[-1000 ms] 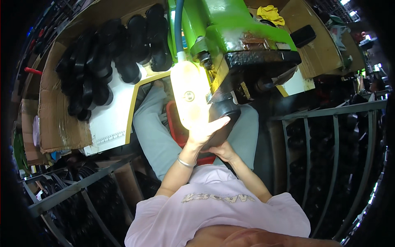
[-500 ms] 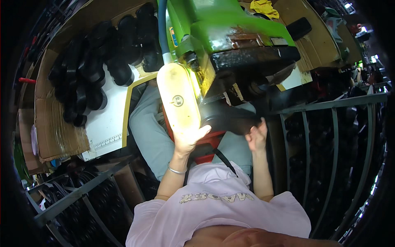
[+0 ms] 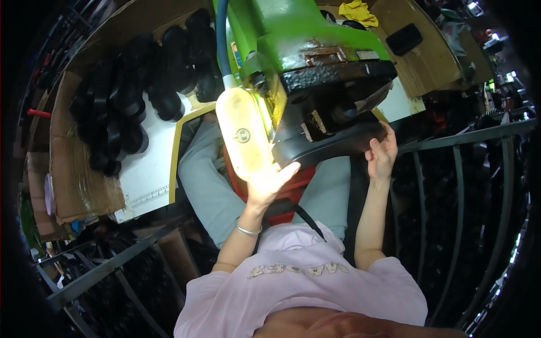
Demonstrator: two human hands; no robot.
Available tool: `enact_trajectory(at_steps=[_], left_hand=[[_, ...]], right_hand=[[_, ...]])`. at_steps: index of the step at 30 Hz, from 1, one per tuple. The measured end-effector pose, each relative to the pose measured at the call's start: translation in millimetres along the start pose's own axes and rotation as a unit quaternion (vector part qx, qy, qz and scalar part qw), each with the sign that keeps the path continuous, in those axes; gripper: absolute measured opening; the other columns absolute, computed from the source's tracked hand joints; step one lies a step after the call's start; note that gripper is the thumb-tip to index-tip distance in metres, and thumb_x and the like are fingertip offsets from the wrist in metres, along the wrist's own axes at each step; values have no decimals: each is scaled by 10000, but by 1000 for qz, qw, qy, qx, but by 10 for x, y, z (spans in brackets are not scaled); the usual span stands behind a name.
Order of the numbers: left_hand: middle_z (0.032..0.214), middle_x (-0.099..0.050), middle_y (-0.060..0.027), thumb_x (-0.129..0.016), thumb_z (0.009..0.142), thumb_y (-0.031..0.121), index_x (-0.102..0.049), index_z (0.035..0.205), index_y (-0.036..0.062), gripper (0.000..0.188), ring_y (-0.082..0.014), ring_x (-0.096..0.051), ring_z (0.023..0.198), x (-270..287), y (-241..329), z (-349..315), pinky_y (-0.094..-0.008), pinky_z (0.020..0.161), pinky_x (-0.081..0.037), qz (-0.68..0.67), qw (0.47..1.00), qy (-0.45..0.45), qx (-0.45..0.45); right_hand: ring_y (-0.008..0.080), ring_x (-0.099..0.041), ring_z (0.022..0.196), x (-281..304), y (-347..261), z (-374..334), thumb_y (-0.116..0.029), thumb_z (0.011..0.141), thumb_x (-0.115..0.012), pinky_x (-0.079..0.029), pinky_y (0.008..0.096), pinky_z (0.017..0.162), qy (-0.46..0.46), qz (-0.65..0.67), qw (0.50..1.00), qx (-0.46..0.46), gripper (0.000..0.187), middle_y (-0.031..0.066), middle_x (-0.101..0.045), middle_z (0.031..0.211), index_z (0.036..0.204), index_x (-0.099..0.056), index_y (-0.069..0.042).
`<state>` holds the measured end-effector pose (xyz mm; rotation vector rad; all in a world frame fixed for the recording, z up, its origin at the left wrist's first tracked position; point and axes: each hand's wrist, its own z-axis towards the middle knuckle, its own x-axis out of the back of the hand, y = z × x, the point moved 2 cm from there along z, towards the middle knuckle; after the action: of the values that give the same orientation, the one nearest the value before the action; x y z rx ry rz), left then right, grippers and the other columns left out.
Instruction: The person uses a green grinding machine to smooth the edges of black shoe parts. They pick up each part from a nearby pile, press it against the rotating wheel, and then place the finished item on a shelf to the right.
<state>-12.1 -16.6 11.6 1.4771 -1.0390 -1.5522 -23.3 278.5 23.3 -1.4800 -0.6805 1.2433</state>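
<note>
A long black shoe sole lies level under the head of a green machine, its upper edge close against the dark metal parts there. My left hand holds its left end, thumb stretched along the near side; the lamp hides some of the fingers. At the other end, my right hand grips the sole with its fingers curled around the tip. A lit yellow lamp on a blue hose hangs just above my left hand and hides part of the machine.
On the left, a cardboard box holds several black shoe soles, beside a white board. Another box at the right holds a black sole and a yellow cloth. Metal racks flank me on both sides.
Both hands have moved right, the right hand also upward. The sole has come up closer to the machine head, and my right fingers now wrap its end.
</note>
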Motion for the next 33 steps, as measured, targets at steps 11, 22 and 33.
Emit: enact_trajectory(at_steps=[11,22,33], left_hand=[[1032,-645,-86,-783,710,-5,-563,1105,-28,452,-140,-619,925,336,360,-152,-288,864,-501,-63,992,89,-61],[1004,-628,-72,-775,731,86,-546,1092,-22,440,-124,-600,910,792,276,-286,-257,860,-485,-113,987,109,-38],[943,-637,-54,-832,664,-8,-559,1061,8,482,-139,-631,867,594,494,-220,-261,761,-524,119,986,97,-64]], right_hand=[[89,-553,728,-540,71,-13,34,741,-757,-397,178,419,-54,-5,999,3,569,112,-531,1157,1255,-519,-16],[86,-549,637,-952,164,-261,78,715,-761,-382,188,416,-90,20,996,-14,526,95,-576,1002,1162,-508,-38],[98,-571,739,-815,278,-242,99,736,-718,-425,183,432,-68,35,997,-1,503,83,-567,1012,1160,-496,-54]])
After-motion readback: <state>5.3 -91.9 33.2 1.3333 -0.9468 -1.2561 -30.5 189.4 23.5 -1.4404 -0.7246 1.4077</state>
